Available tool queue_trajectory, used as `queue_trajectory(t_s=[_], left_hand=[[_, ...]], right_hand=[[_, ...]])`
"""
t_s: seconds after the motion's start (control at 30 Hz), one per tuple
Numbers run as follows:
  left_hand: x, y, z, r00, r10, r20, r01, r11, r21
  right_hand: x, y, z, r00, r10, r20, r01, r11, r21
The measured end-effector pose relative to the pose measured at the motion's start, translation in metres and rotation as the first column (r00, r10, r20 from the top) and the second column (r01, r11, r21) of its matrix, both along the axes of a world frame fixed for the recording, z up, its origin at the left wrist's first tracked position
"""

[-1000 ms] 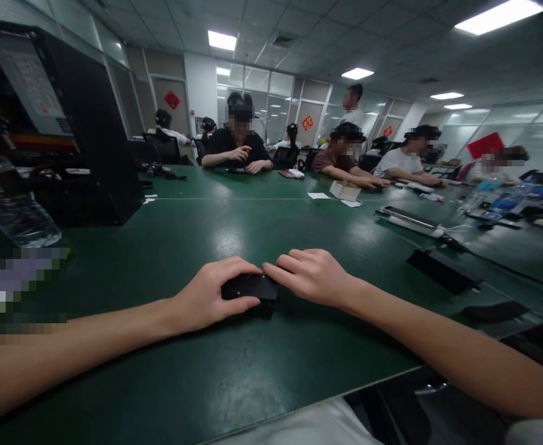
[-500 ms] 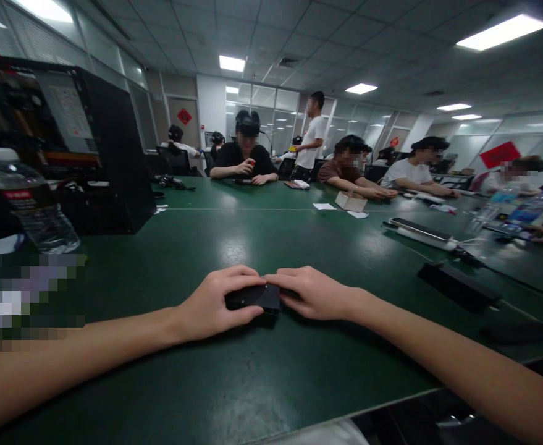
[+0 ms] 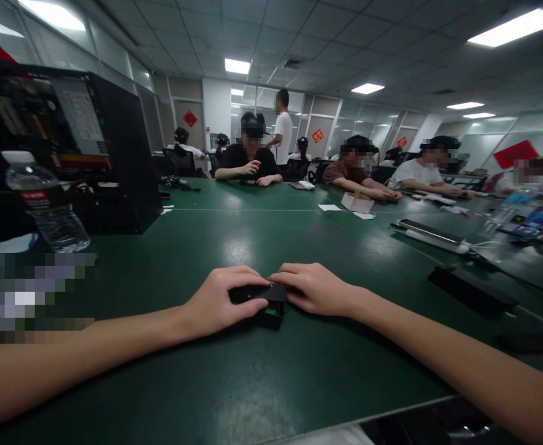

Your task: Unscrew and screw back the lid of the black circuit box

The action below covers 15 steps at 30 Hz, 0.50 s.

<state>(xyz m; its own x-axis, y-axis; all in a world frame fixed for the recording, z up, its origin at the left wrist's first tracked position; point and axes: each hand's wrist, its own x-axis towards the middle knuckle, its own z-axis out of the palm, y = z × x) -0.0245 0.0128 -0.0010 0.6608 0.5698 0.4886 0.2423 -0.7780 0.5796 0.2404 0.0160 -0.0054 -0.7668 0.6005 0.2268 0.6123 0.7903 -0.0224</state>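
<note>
A small black box (image 3: 266,304) rests on the dark green table (image 3: 271,383) in front of me. My left hand (image 3: 220,300) wraps round its left side, thumb along the near edge and fingers curled over the top. From the right, my right hand (image 3: 315,288) lies over the box with its fingertips pressed on the lid. The lid looks slightly raised off the base. Both forearms rest low over the table.
A water bottle (image 3: 49,207) and a black computer case (image 3: 113,154) stand at the left. A flat black bar (image 3: 472,290) and a power strip (image 3: 431,235) lie to the right. Several seated people work along the far side, and one person stands behind them.
The view has tilted and shifted a little. My hands stay on the black box, whose lid has lifted slightly from the base. The standing person at the back has walked left.
</note>
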Motion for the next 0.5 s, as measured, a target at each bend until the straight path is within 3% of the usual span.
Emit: queue_trajectory(t_s=[0.17, 0.3, 0.37, 0.5], left_hand=[[0.002, 0.001, 0.005, 0.995, 0.076, -0.059, -0.082, 0.989, -0.124], [0.001, 0.001, 0.007, 0.993, 0.073, -0.091, -0.088, 0.982, -0.169], [0.001, 0.002, 0.007, 0.994, 0.070, -0.089, -0.084, 0.981, -0.173], [0.000, 0.003, 0.007, 0.996, 0.075, -0.053, -0.085, 0.975, -0.207]], right_hand=[[0.006, 0.006, 0.001, 0.978, -0.207, 0.021, 0.207, 0.978, -0.030], [0.007, 0.007, 0.001, 0.968, -0.250, -0.012, 0.250, 0.968, -0.003], [0.006, 0.006, 0.002, 0.979, -0.195, -0.051, 0.199, 0.976, 0.083], [0.001, -0.004, 0.010, 0.985, 0.107, -0.139, -0.061, 0.952, 0.300]])
